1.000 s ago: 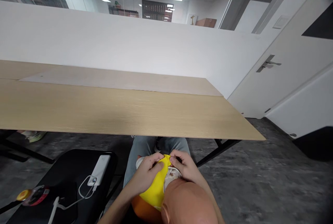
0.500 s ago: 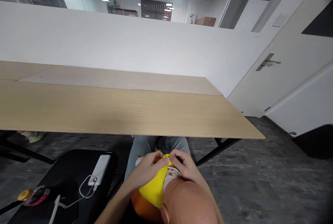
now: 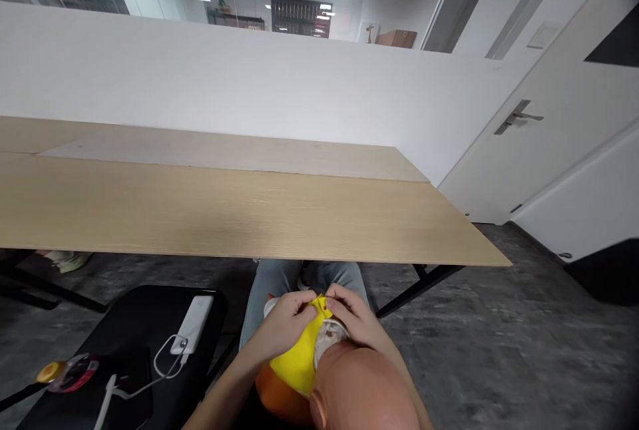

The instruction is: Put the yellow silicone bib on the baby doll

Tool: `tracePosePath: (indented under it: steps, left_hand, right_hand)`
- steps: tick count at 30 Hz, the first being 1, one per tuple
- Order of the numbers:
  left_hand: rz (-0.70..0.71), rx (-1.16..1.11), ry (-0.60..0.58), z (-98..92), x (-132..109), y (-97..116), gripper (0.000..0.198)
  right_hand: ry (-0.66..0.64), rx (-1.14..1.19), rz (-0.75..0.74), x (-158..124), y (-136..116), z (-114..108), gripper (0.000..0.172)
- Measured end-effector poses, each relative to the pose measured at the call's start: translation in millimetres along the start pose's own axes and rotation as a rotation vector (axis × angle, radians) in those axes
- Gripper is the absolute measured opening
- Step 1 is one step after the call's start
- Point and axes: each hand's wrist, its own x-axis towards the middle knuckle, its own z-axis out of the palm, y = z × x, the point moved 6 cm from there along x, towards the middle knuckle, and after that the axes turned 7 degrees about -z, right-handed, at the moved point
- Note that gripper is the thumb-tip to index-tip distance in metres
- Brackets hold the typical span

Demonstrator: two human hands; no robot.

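A doll lies in my lap below the table edge, its bald head (image 3: 362, 390) nearest the camera. It wears a yellow garment (image 3: 299, 360) over an orange part (image 3: 274, 398). My left hand (image 3: 282, 323) pinches the top edge of the yellow cloth with closed fingers. My right hand (image 3: 355, 320) meets it from the other side, fingers closed on the same edge, over a white printed piece of clothing (image 3: 327, 335). My jeans-clad legs (image 3: 279, 280) show beyond the hands.
A long pale wooden table (image 3: 224, 207) spans the view in front, with a white partition behind. A black chair (image 3: 134, 330) at the left holds a white power bank (image 3: 192, 323) with a cable and a small red-yellow object (image 3: 62, 371). A white door stands at the right.
Both hands stay pinched at the top of the yellow garment with only small finger shifts; the cloth edge has bunched slightly. The view has barely moved.
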Motion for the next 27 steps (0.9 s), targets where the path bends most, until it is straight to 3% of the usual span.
tracePosePath:
  steps: [4,9,13,19,27]
  left_hand:
    - [0.023,-0.009,-0.002,2.2,0.8,4.8,0.018]
    - [0.032,-0.028,-0.024,3.6,-0.3,4.5,0.025]
    - [-0.001,-0.044,-0.032,2.5,-1.2,0.4,0.028]
    - [-0.011,-0.047,-0.033,1.7,0.0,2.5,0.020]
    - [0.004,-0.059,-0.029,2.3,0.2,0.1,0.015]
  right_hand:
    - [-0.106,0.008,-0.005,1.0,-12.1,4.8,0.028]
    - [-0.114,-0.092,0.045,3.3,-7.6,3.5,0.034]
    - [-0.084,-0.101,-0.022,4.2,0.0,2.0,0.030]
    - [0.007,0.056,0.055,2.0,10.3,0.3,0.043]
    - [0.023,0.099,0.044,-0.7,9.9,1.3,0.040]
